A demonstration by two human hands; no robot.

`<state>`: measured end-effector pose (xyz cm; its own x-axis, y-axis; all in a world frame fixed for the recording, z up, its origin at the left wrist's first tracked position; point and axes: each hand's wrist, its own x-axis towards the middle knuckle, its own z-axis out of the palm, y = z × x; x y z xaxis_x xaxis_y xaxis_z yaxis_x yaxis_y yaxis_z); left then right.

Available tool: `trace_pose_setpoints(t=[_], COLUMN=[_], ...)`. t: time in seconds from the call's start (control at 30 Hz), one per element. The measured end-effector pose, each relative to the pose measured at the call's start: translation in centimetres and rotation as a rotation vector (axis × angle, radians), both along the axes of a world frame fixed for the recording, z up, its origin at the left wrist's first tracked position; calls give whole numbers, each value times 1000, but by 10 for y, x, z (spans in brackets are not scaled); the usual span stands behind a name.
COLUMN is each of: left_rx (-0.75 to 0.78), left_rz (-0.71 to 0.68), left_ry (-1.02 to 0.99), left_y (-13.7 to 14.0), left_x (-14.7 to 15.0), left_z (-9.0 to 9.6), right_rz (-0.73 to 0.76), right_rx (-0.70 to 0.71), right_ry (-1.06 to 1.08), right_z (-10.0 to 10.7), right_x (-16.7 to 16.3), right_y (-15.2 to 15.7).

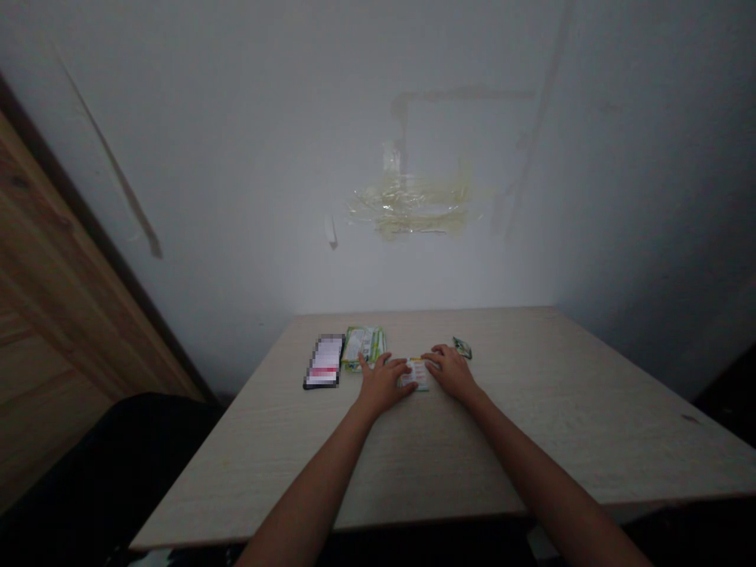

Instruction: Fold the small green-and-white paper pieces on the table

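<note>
Head view: a small printed packet (420,376), white with some yellow along its far edge, is laid on the pale wood-grain tabletop (567,409), between the two hands. Its left part is covered by the left hand (383,384), which is held palm down and partly open, thumb and index finger parted, their tips rested on the packet rather than closed around it. By the right hand (452,372), its fingers loosely bent, the packet's right edge is reached; whether it is pinched there cannot be told.

Just beyond the left hand, green-and-white packaging (365,344) is set down, its near edge partly hidden by the fingers. Just beside it, to the left, a smartphone (325,361) is placed face up, its screen blurred into blocks. Near the right hand, on its far side, a small dark-green wrapper (463,347) is seen lying. Behind the tabletop, a grey wall (248,197) is marked by strips of clear, yellowed tape (422,209).
</note>
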<state>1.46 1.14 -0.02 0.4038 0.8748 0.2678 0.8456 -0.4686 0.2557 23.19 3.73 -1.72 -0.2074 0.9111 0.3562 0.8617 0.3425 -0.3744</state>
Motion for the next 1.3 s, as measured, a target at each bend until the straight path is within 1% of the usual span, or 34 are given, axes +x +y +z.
trace_pose_setpoints(t=[0.27, 0.5, 0.67, 0.83, 1.3], left_rx=[25, 42, 16, 17, 25], left_rz=[-3, 1, -8, 3, 12], left_ry=[11, -26, -16, 13, 16], left_y=[1, 2, 1, -1, -1], left_x=[-1, 0, 0, 0, 0], left_z=[-2, -4, -2, 0, -2], right_rz=[45, 4, 4, 30, 149], right_rx=[-30, -23, -36, -56, -125], right_ry=[61, 73, 75, 76, 55], right_z=[0, 3, 6, 7, 7], right_x=[5, 0, 0, 3, 15], right_y=[-2, -3, -4, -4, -9])
